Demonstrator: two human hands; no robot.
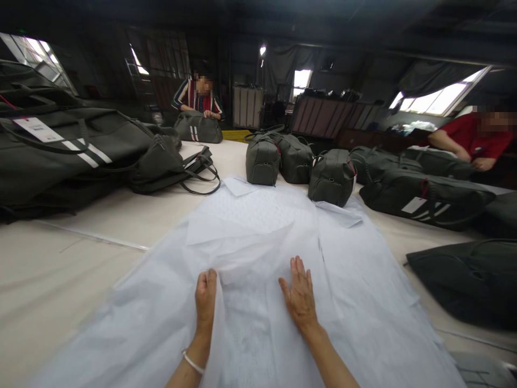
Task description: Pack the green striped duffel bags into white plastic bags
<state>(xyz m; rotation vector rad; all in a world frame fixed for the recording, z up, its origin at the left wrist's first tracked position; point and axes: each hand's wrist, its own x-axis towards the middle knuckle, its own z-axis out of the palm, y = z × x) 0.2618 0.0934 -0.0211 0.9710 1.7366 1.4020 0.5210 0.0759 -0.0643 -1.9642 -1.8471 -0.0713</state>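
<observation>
Thin white tissue paper sheets (355,280) are spread in a wide layer over the table in front of me. My left hand (207,296) is closed on the edge of a top sheet, which lifts and folds up beside the wrist. My right hand (301,296) lies flat on the paper with its fingers stretched out and holds nothing. Beyond the far end of the paper stand dark green duffel bags, the nearest being a bag (262,159) in the middle and a bag (332,178) to its right, resting by a loose paper corner.
A pile of dark bags (60,145) with white stripes fills the left of the table (100,221). More bags (424,199) line the right side. One person (197,99) handles a bag at the far end; another in a red shirt (472,137) works at the right.
</observation>
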